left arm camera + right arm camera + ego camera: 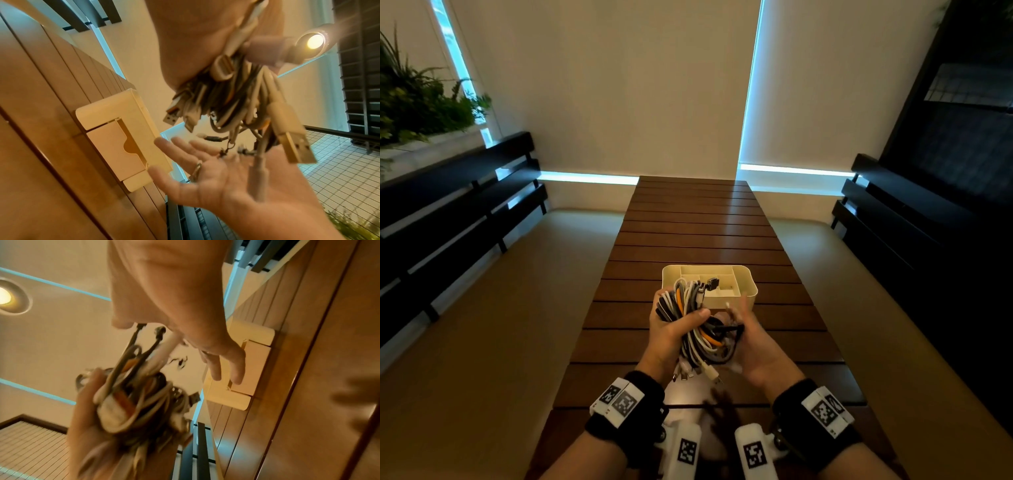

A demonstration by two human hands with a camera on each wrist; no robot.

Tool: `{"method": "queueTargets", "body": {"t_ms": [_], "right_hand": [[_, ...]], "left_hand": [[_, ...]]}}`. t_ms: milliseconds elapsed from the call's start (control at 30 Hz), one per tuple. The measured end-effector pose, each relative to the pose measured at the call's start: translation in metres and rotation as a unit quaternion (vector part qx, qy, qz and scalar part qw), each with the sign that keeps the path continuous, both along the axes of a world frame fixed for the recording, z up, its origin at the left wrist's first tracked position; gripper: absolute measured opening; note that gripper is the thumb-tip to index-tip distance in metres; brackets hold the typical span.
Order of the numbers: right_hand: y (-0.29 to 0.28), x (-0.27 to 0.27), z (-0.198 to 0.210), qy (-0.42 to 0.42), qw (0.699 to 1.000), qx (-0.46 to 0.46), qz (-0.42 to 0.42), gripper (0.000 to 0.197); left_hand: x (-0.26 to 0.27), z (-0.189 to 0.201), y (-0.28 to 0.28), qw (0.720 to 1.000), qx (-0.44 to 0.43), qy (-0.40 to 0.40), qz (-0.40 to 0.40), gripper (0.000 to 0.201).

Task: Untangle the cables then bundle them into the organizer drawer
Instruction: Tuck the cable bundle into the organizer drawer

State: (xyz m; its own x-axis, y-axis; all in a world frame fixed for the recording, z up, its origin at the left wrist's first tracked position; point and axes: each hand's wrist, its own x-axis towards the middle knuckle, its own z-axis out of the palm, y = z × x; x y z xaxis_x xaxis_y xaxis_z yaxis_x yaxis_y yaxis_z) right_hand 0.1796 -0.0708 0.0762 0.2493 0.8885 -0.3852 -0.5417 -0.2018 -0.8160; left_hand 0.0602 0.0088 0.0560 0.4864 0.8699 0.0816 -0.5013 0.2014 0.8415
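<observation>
My left hand (674,329) grips a thick tangle of cables (693,318), white, grey, orange and black, held above the table. USB plugs hang from its lower end (287,129). My right hand (751,339) is beside the bundle on the right with its palm up and fingers straight (226,366); thin black cable ends (213,138) brush it. The cream organizer (671,270), split into compartments, stands on the table just beyond both hands. A black plug from the bundle overlaps it in the head view. The organizer's front drawer (115,146) shows in the left wrist view.
The long slatted wooden table (688,222) runs away from me. Cushioned seats (482,308) with dark slatted backrests (458,212) flank it on both sides. Plants (417,99) stand at the far left.
</observation>
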Motion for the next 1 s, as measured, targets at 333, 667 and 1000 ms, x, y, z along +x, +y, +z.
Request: {"method": "queueTargets", "body": {"t_ms": [333, 667, 1000], "right_hand": [[0.064, 0.030, 0.005, -0.321, 0.940, -0.086, -0.075, 0.036], [0.099, 0.071, -0.047, -0.744, 0.623, -0.196, 0.143, 0.054], [0.122, 0.084, -0.054, -0.703, 0.647, -0.200, 0.218, 0.026]], "left_hand": [[0.018, 0.001, 0.022, 0.996, -0.035, 0.072, 0.038, 0.066], [0.011, -0.022, 0.033, 0.984, -0.059, 0.160, 0.043, 0.056], [0.025, -0.042, 0.034, 0.979, -0.079, 0.184, 0.043, 0.054]]}}
